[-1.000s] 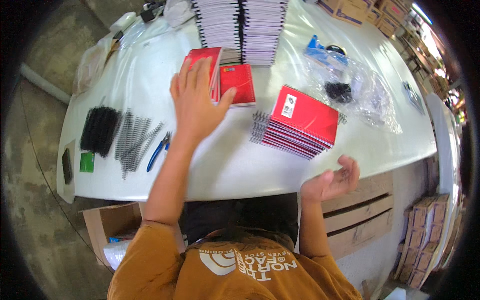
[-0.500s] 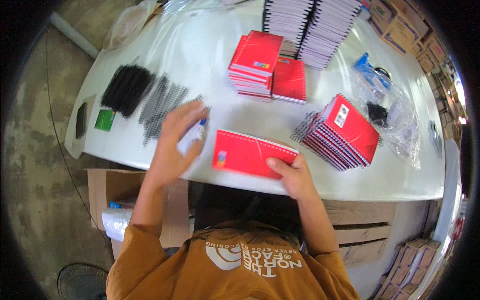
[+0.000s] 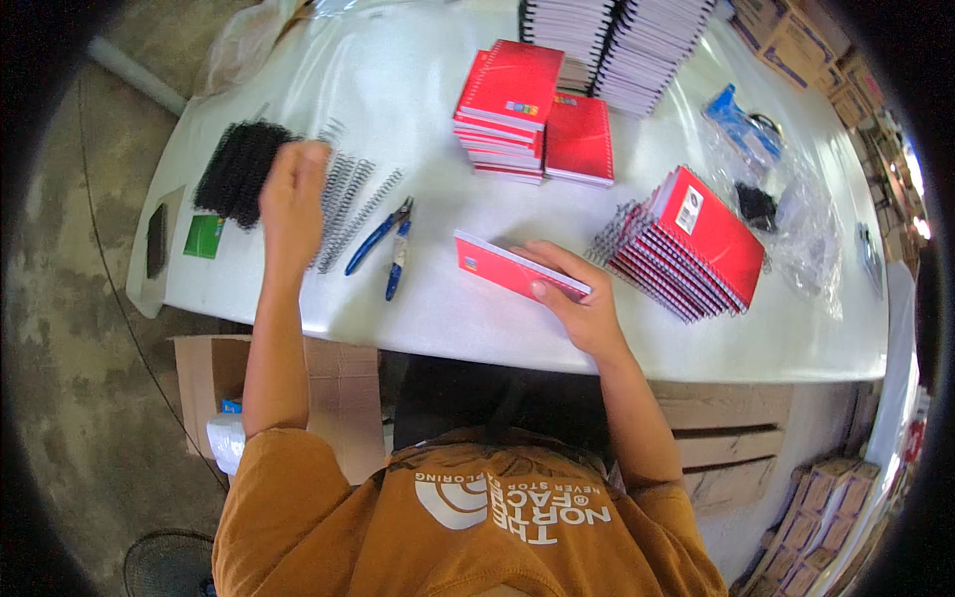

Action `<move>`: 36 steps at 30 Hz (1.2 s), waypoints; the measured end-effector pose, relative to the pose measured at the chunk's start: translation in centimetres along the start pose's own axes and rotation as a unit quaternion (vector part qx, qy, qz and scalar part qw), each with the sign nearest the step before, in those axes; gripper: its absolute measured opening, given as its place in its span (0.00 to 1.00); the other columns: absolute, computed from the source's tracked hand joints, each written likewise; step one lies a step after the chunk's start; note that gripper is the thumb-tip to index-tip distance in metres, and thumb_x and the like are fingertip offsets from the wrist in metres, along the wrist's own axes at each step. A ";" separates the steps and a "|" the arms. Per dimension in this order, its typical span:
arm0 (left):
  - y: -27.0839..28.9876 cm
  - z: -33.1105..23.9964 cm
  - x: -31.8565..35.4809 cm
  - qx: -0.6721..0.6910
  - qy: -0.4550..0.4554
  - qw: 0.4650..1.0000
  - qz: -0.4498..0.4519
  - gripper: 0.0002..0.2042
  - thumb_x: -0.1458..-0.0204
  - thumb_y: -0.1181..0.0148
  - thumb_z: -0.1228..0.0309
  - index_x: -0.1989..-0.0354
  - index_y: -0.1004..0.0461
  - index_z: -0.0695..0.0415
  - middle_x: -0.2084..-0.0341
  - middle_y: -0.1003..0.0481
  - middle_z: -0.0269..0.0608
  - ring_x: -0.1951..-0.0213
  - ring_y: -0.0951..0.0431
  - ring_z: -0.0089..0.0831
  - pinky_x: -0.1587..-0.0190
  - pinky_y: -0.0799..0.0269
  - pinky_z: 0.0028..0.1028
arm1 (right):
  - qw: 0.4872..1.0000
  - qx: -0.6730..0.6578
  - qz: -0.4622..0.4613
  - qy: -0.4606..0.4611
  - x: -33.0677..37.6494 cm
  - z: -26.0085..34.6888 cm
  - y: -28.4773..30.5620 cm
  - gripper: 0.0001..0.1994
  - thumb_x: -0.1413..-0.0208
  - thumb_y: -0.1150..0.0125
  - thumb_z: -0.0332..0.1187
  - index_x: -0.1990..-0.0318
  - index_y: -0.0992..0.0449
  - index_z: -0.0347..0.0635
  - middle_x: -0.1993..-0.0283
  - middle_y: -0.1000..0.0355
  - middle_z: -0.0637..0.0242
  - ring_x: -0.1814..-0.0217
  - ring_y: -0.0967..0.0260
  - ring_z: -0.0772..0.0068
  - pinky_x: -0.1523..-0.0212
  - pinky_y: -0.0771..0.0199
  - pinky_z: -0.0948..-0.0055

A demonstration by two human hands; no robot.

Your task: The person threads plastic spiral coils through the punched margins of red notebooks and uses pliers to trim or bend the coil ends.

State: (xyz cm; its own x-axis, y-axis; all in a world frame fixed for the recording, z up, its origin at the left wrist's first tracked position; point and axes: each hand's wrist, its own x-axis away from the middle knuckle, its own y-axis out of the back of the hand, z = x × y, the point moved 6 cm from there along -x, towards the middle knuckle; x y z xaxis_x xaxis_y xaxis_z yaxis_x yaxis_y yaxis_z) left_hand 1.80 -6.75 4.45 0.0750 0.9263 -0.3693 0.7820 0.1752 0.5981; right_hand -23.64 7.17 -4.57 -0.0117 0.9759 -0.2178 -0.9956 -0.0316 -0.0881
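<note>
A red notebook [image 3: 517, 271], tilted with its white page edge up, is held by my right hand [image 3: 585, 303], thumb on the cover and fingers behind. My left hand [image 3: 293, 204] is over the spiral binding coils, its fingers drawn together at the tips; whatever they hold is hidden. Grey wire-like coils [image 3: 348, 204] lie fanned out beside that hand. A thick bundle of black coils [image 3: 236, 174] is on its left. Between my hands, cutting pliers with blue handles [image 3: 398, 261] rest on the table.
Red notebooks [image 3: 509, 85] stand stacked at the far middle, before tall piles of bound books [image 3: 652, 50]. More spiral-bound red notebooks [image 3: 711, 244] are stacked on the right, near clear plastic wrap [image 3: 806, 239]. A green card [image 3: 204, 236] and a phone-like dark object [image 3: 156, 242] lie left.
My left hand has moved left and away from me to the coils, uncovering the pliers. In my right hand the notebook has tipped so that its page edge shows more.
</note>
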 end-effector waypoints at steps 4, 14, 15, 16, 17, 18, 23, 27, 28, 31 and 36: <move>-5.8 -1.5 6.4 0.147 0.073 0.932 0.323 0.16 0.41 0.55 0.59 0.70 0.30 0.60 0.81 0.40 0.29 0.76 0.42 0.19 0.71 0.44 0.21 | 0.999 0.029 -0.002 -0.013 0.2 0.2 0.4 0.15 0.48 0.42 0.24 0.52 0.28 0.32 0.53 0.28 0.60 0.51 0.33 0.76 0.49 0.36 0.77; -8.9 -1.2 7.9 0.192 0.133 0.878 0.418 0.20 0.41 0.58 0.53 0.73 0.33 0.58 0.88 0.46 0.24 0.84 0.49 0.14 0.81 0.53 0.18 | 0.998 0.057 -0.035 0.006 1.0 0.0 0.9 0.14 0.48 0.44 0.21 0.53 0.27 0.35 0.57 0.25 0.62 0.57 0.31 0.79 0.54 0.33 0.79; -9.1 -1.0 7.8 0.198 0.152 0.874 0.418 0.20 0.41 0.58 0.53 0.73 0.33 0.58 0.88 0.45 0.24 0.85 0.49 0.14 0.82 0.53 0.18 | 0.997 0.059 -0.038 0.009 1.0 0.0 0.9 0.13 0.49 0.44 0.21 0.53 0.26 0.35 0.58 0.25 0.61 0.58 0.31 0.79 0.54 0.32 0.79; -9.3 -0.8 7.8 0.201 0.177 0.865 0.425 0.21 0.41 0.58 0.53 0.73 0.32 0.59 0.88 0.45 0.24 0.85 0.49 0.14 0.82 0.53 0.18 | 0.997 0.061 -0.041 0.012 1.0 0.0 0.9 0.13 0.49 0.43 0.21 0.54 0.26 0.34 0.58 0.25 0.61 0.58 0.30 0.78 0.55 0.32 0.79; -9.4 -0.6 7.7 0.204 0.203 0.855 0.431 0.21 0.41 0.58 0.52 0.73 0.32 0.59 0.89 0.44 0.24 0.86 0.48 0.14 0.82 0.53 0.18 | 0.997 0.068 -0.038 0.019 1.0 0.0 0.9 0.13 0.49 0.44 0.21 0.54 0.26 0.35 0.58 0.25 0.61 0.58 0.30 0.77 0.55 0.32 0.79; -9.4 -0.5 7.6 0.207 0.229 0.846 0.436 0.21 0.41 0.58 0.52 0.73 0.32 0.59 0.89 0.43 0.25 0.86 0.48 0.14 0.82 0.52 0.18 | 0.996 0.074 -0.034 0.026 1.0 0.0 0.8 0.14 0.50 0.44 0.20 0.54 0.26 0.35 0.57 0.25 0.61 0.57 0.29 0.76 0.54 0.32 0.78; -8.7 -2.6 5.5 0.215 0.140 0.884 0.391 0.13 0.44 0.49 0.61 0.70 0.31 0.60 0.81 0.35 0.29 0.78 0.36 0.17 0.75 0.40 0.17 | 0.992 0.110 -0.024 0.050 1.3 0.1 0.9 0.15 0.51 0.44 0.19 0.54 0.25 0.37 0.56 0.25 0.60 0.57 0.28 0.74 0.54 0.31 0.77; -7.3 -6.1 4.3 0.061 -0.130 0.922 0.358 0.06 0.52 0.41 0.73 0.66 0.29 0.59 0.69 0.30 0.36 0.65 0.30 0.28 0.61 0.35 0.25 | 0.995 0.080 -0.043 0.030 1.2 0.5 0.8 0.14 0.50 0.44 0.21 0.53 0.26 0.36 0.57 0.25 0.59 0.57 0.28 0.71 0.54 0.31 0.76; -7.0 -7.3 4.3 0.015 -0.181 0.922 0.341 0.07 0.53 0.41 0.73 0.65 0.29 0.58 0.68 0.29 0.37 0.65 0.30 0.31 0.59 0.35 0.27 | 0.996 0.065 -0.050 0.019 1.1 0.5 0.8 0.14 0.49 0.44 0.22 0.53 0.26 0.36 0.57 0.25 0.59 0.57 0.28 0.70 0.54 0.31 0.76; -7.9 -7.3 4.7 -0.117 -0.257 0.859 0.426 0.12 0.55 0.39 0.71 0.60 0.28 0.57 0.63 0.28 0.41 0.64 0.29 0.38 0.54 0.38 0.32 | 0.998 0.063 -0.027 -0.014 1.2 -0.4 0.9 0.14 0.48 0.46 0.24 0.52 0.27 0.37 0.57 0.25 0.58 0.57 0.27 0.70 0.54 0.31 0.76; -7.1 -9.5 5.7 -0.166 -0.381 0.855 0.309 0.14 0.56 0.38 0.67 0.60 0.28 0.55 0.63 0.27 0.40 0.63 0.29 0.38 0.55 0.40 0.33 | 0.991 0.133 -0.019 0.009 2.6 0.0 -0.1 0.16 0.49 0.45 0.24 0.51 0.28 0.40 0.55 0.26 0.56 0.57 0.27 0.67 0.56 0.31 0.75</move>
State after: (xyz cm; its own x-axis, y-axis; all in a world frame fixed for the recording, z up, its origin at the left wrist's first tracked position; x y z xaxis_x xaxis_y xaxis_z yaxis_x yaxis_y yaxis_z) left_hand -9.24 0.47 4.82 0.8914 0.4115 -0.1898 0.2378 -0.0681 0.9689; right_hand -23.58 9.73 -5.10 0.0254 0.9715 -0.2358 -0.9846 0.0650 0.1620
